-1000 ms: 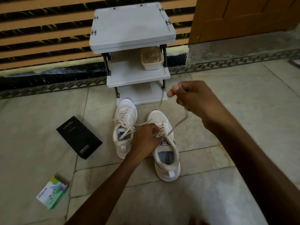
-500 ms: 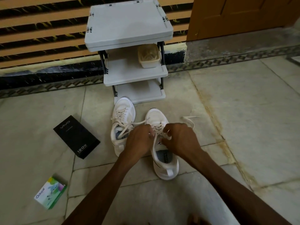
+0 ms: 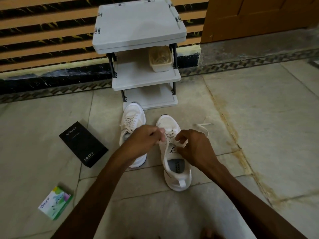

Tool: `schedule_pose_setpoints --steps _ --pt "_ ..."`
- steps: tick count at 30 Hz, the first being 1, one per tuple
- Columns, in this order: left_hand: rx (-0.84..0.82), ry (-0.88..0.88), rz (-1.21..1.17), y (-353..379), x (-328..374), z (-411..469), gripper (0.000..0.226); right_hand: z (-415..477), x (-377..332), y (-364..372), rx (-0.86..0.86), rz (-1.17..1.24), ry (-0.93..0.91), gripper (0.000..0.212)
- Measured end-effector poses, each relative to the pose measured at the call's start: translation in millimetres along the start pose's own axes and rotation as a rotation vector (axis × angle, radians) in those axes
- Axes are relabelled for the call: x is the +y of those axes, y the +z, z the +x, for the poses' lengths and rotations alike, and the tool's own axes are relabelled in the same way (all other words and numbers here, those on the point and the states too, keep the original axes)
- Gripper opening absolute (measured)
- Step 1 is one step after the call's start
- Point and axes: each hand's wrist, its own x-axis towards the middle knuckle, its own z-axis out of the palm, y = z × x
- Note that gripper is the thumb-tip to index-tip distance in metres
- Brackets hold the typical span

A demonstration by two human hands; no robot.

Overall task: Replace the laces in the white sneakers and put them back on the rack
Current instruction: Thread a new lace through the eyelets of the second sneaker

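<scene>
Left hand [image 3: 143, 141]: fingers curled, thumb and forefinger pinching the lace [image 3: 201, 125] at the upper eyelets; the exact hold is hidden under the knuckles.
Right hand [image 3: 196, 149]: fingertips pinch a fold of the same lace over the tongue; a loose end trails onto the floor [image 3: 259, 118] to the right.
Right sneaker [image 3: 179, 178]: on the floor, heel toward the camera, its mid-lacing covered by both hands.
Left sneaker [image 3: 133, 112]: just beside it, laced, rear half hidden behind the left forearm.
Shoe rack [image 3: 138, 26]: three grey shelves, right behind the toes.
Tub [image 3: 160, 62]: on the middle shelf; contents unclear.
Black VIVO box [image 3: 82, 144]: lies left of the sneakers.
Odonil box [image 3: 55, 203]: lower left.
</scene>
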Motion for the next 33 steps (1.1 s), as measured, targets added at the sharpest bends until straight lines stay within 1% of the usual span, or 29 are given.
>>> schedule_pose_setpoints --steps 3,5,9,12,15,17,18,19,21,25,27,29,31,33 --pt "-0.018 0.119 -0.129 -11.1 27.1 -9.7 0.036 0.0 -15.4 -7.3 0.005 0.163 -0.119 0.017" --pt "-0.041 0.154 -0.214 -17.6 42.5 -15.7 0.036 1.8 -28.3 -15.1 0.032 0.256 -0.177 0.010" --pt "-0.054 0.254 -0.262 -29.1 61.7 -28.3 0.035 8.9 -47.2 -33.4 0.161 0.328 -0.223 0.026" --pt "-0.096 0.347 -0.271 -32.7 70.0 -39.6 0.033 18.7 -50.3 -39.7 0.211 0.332 -0.216 0.018" --pt "-0.189 0.367 -0.236 -33.0 65.2 -46.8 0.029 25.2 -50.0 -38.8 0.179 0.369 -0.192 0.013" --pt "-0.279 0.379 -0.147 -32.0 53.7 -48.5 0.025 27.8 -50.0 -40.0 0.163 0.466 -0.116 0.012" --pt "-0.322 0.383 -0.065 -29.5 45.7 -47.9 0.023 29.4 -49.4 -41.5 0.157 0.528 -0.057 0.011" --pt "-0.351 0.374 0.033 -24.9 35.8 -46.2 0.021 30.9 -49.1 -43.5 0.152 0.585 0.000 0.013" --pt "-0.335 0.318 0.208 -11.3 15.0 -40.6 0.020 33.7 -47.5 -45.9 0.141 0.666 0.074 0.017" --pt "-0.260 0.175 0.350 13.0 -10.8 -29.6 0.018 37.2 -48.0 -43.0 0.151 0.731 0.163 0.019" --pt "-0.182 0.111 0.376 17.3 -15.4 -26.4 0.020 38.4 -48.9 -43.5 0.150 0.789 0.210 0.019" --pt "-0.110 0.055 0.404 17.6 -18.5 -23.2 0.028 39.0 -49.4 -44.4 0.159 0.852 0.261 0.020" --pt "-0.099 -0.009 0.389 16.8 -19.1 -21.6 0.022 37.9 -49.8 -43.2 0.182 0.906 0.309 0.021" --pt "-0.121 -0.083 0.315 17.3 -21.2 -20.5 0.017 37.7 -50.1 -40.8 0.195 0.924 0.339 0.021"
